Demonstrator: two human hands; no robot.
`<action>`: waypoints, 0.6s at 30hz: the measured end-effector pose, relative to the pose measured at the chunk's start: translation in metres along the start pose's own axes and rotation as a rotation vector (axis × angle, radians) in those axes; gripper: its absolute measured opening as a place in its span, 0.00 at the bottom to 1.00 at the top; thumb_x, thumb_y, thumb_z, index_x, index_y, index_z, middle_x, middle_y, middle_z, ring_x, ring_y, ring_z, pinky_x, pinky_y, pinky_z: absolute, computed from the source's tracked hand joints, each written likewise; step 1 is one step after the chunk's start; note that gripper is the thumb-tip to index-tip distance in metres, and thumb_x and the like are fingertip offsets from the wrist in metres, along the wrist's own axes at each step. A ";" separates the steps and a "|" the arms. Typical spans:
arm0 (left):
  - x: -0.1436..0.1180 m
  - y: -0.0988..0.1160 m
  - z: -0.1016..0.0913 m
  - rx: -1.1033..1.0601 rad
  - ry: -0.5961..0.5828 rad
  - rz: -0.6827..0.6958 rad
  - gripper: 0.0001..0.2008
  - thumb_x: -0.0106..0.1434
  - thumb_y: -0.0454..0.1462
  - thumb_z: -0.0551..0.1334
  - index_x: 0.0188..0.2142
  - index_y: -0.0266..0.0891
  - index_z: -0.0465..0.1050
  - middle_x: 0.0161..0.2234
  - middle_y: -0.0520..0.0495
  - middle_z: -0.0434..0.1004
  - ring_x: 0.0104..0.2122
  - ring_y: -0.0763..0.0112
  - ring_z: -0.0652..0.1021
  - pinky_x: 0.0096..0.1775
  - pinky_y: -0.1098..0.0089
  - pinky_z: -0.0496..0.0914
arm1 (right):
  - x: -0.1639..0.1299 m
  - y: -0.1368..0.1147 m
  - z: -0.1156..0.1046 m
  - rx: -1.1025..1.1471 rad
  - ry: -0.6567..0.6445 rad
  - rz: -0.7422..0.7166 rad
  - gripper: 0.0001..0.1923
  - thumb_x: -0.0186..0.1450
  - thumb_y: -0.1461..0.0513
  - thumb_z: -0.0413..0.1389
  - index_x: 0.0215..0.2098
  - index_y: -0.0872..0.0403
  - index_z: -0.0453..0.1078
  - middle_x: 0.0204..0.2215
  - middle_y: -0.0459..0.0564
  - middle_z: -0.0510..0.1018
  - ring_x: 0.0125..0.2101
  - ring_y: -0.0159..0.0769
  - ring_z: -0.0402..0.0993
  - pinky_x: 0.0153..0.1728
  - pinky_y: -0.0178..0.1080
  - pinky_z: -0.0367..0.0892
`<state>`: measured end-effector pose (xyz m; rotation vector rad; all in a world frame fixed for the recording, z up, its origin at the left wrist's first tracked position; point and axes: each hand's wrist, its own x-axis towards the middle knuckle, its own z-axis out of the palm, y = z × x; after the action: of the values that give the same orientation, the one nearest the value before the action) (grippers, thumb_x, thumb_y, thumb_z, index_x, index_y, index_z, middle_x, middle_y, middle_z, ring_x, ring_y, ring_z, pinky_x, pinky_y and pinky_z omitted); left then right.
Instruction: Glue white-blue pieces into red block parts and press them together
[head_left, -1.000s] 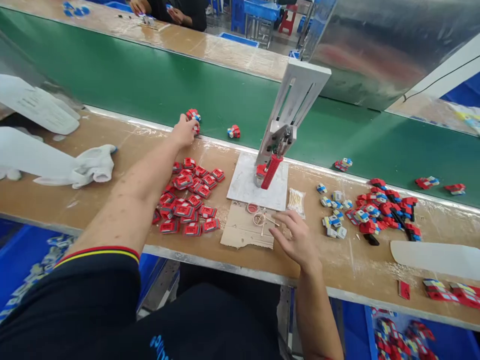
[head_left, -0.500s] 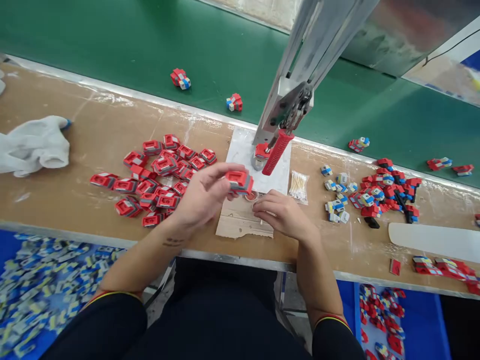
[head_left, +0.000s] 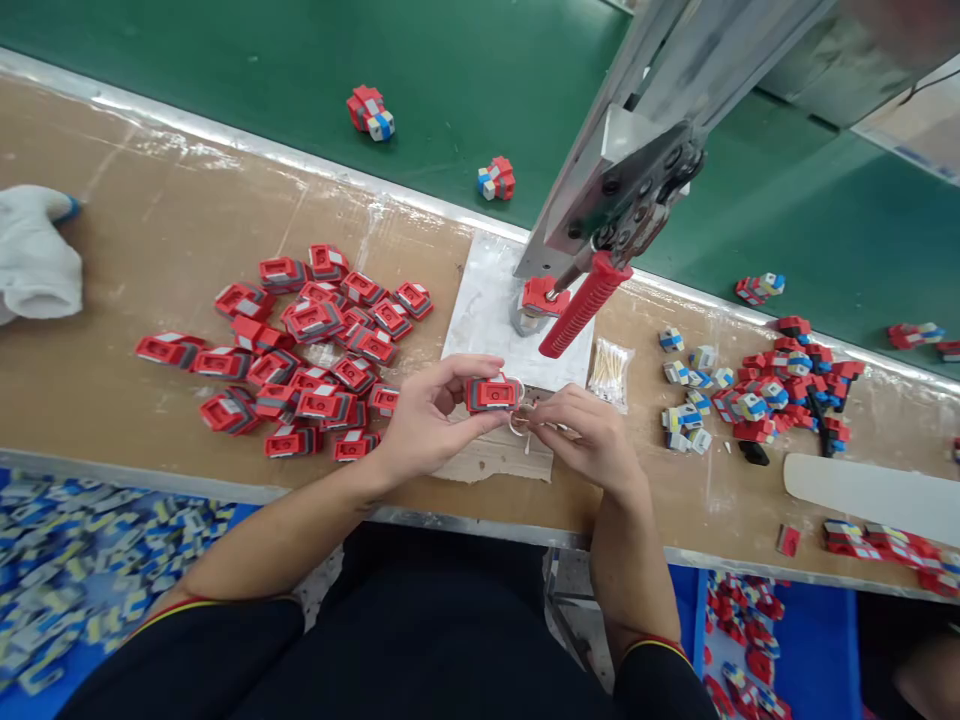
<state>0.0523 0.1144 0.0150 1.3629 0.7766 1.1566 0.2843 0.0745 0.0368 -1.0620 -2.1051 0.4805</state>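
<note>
My left hand (head_left: 427, 425) grips a small red-and-grey plastic part (head_left: 491, 393) above a scrap of cardboard (head_left: 487, 460). My right hand (head_left: 589, 437) is beside it, fingertips pinched near the part's right end on something thin; what it is I cannot tell. A heap of the same red parts (head_left: 307, 345) lies on the wooden bench left of my hands. Just behind my hands a hand press with a red handle (head_left: 583, 305) stands on a white plate (head_left: 480, 320).
A green conveyor belt (head_left: 225, 70) runs behind the bench and carries assembled red-blue-white pieces (head_left: 371, 110). A mixed pile of red and blue-white parts (head_left: 772, 385) lies at right, a bag of cotton swabs (head_left: 611, 362) by the press, a white glove (head_left: 34, 255) at far left.
My left hand came back from the belt, where it left an assembled piece, picked a red part from the heap and brought it to my right hand. The view tilted down.
</note>
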 end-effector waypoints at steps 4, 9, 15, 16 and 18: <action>-0.002 0.000 0.002 -0.008 -0.031 0.018 0.18 0.59 0.40 0.80 0.46 0.38 0.81 0.46 0.42 0.88 0.43 0.64 0.88 0.46 0.67 0.83 | 0.008 -0.019 -0.018 0.111 0.262 0.025 0.09 0.68 0.70 0.66 0.40 0.50 0.78 0.29 0.45 0.85 0.30 0.35 0.81 0.32 0.39 0.76; -0.002 0.001 0.002 -0.008 -0.056 0.031 0.17 0.59 0.39 0.79 0.46 0.39 0.82 0.44 0.42 0.88 0.44 0.64 0.88 0.47 0.68 0.83 | 0.022 -0.036 -0.012 0.263 0.545 -0.043 0.07 0.67 0.66 0.68 0.43 0.49 0.80 0.27 0.45 0.85 0.26 0.37 0.82 0.27 0.41 0.77; -0.003 0.002 0.004 -0.027 -0.060 0.093 0.17 0.58 0.35 0.80 0.46 0.40 0.83 0.44 0.42 0.88 0.45 0.63 0.88 0.46 0.69 0.84 | 0.020 -0.033 0.027 0.436 0.643 0.166 0.03 0.72 0.61 0.66 0.41 0.48 0.76 0.30 0.44 0.85 0.31 0.37 0.86 0.32 0.41 0.84; -0.003 0.002 0.004 -0.029 -0.061 0.090 0.17 0.58 0.35 0.80 0.45 0.40 0.83 0.44 0.42 0.89 0.45 0.62 0.88 0.47 0.68 0.84 | 0.019 -0.034 0.030 0.457 0.636 0.191 0.03 0.72 0.60 0.65 0.41 0.48 0.75 0.31 0.44 0.85 0.31 0.37 0.87 0.32 0.41 0.84; -0.004 0.002 0.004 -0.027 -0.062 0.076 0.17 0.57 0.36 0.80 0.45 0.40 0.83 0.44 0.41 0.89 0.46 0.60 0.88 0.47 0.67 0.84 | 0.018 -0.035 0.035 0.500 0.619 0.231 0.04 0.72 0.60 0.65 0.41 0.48 0.75 0.32 0.45 0.85 0.31 0.38 0.87 0.32 0.41 0.85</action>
<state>0.0547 0.1094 0.0166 1.4092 0.6675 1.1743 0.2326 0.0684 0.0419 -0.9923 -1.2427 0.6480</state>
